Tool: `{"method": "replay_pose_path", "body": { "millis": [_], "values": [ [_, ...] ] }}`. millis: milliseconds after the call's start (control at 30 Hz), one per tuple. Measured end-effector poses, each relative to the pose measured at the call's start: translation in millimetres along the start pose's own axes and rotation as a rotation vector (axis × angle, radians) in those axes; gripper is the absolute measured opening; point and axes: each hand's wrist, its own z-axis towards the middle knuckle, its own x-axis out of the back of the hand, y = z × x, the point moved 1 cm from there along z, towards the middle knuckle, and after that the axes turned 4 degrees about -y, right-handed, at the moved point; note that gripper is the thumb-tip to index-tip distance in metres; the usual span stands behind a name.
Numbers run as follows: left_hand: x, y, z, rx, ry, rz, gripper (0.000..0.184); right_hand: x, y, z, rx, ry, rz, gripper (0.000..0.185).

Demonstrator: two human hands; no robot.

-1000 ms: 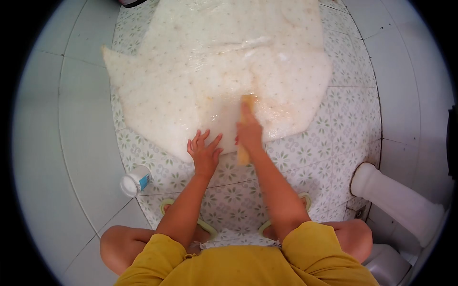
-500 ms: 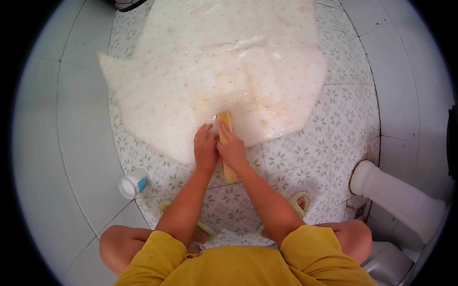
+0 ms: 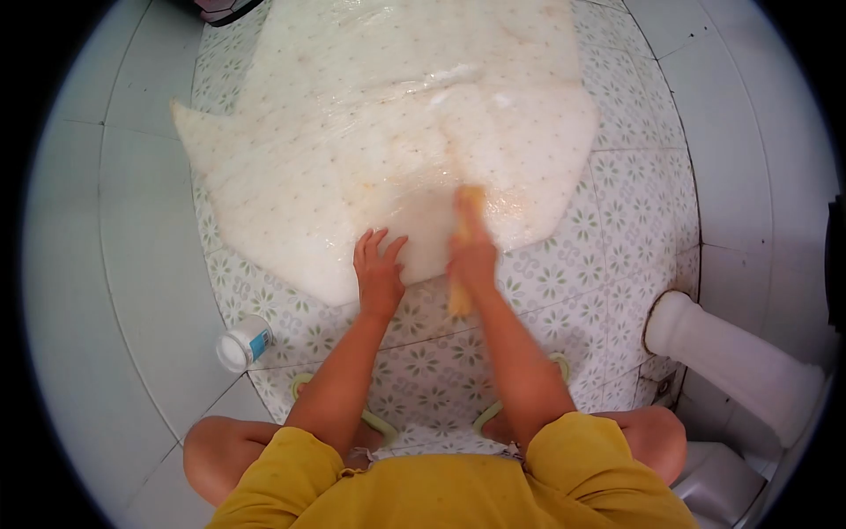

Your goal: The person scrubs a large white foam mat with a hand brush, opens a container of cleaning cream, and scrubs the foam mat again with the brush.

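Note:
A large white mat (image 3: 308,194) with small dots lies wet and shiny on the floor, its outline irregular. My right hand (image 3: 474,256) is wrapped around a long yellow scrubbing brush (image 3: 470,204), which reaches over the mat's near edge. Motion blurs the brush, and its underside is hidden. My left hand (image 3: 380,275) rests at the mat's near edge with its fingers spread, holding nothing. A gap separates it from the brush.
Floral-patterned tiles (image 3: 551,275) surround the mat. A white tub with a blue label (image 3: 244,344) lies at the left wall. At the right stands a white pipe (image 3: 727,361). Green slippers (image 3: 379,425) are on my feet. A dark and pink object (image 3: 227,9) shows at the top left.
My right hand has moved right and slightly forward with the brush, away from my left hand. My left hand has stayed near the same spot, its fingers now more spread.

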Motion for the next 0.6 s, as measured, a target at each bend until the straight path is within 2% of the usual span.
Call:
{"method": "replay_pose_path", "body": {
  "millis": [67, 133, 200, 233, 267, 333, 400, 533, 567, 600],
  "values": [
    [1, -1, -1, -0.015, -0.001, -0.009, 0.055, 25, -9, 18, -0.226, 0.095, 0.055, 0.066],
    [-3, 1, 2, 0.002, 0.017, -0.042, 0.049, 11, -6, 8, -0.201, 0.097, 0.112, 0.066],
    [-11, 7, 7, 0.045, 0.041, -0.076, 0.046, -20, 24, -4, 0.089, -0.06, -0.159, 0.073],
    [-13, 9, 9, 0.094, 0.069, -0.105, 0.043, -31, 37, -6, 0.091, -0.06, -0.157, 0.073],
    [-12, 10, 8, 0.092, 0.07, -0.104, 0.043, -40, 47, -7, 0.314, 0.018, -0.322, 0.072],
    [-8, 14, 8, 0.099, 0.032, -0.01, 0.044, -26, 32, -3, 0.538, 0.106, -0.483, 0.072],
    [-7, 16, 6, 0.079, 0.027, 0.015, 0.047, 23, -12, 9, -0.152, -0.066, -0.077, 0.07],
    [-16, 15, 5, 0.051, -0.032, 0.03, 0.054, 31, -4, 25, -0.207, 0.09, -0.087, 0.068],
    [-20, 15, 6, 0.045, -0.03, 0.027, 0.054, 16, 15, 20, 0.081, 0.153, -0.234, 0.068],
    [-24, 18, 5, -0.061, -0.103, 0.046, 0.053, 6, 21, 14, 0.227, 0.18, -0.304, 0.067]
  ]
}}
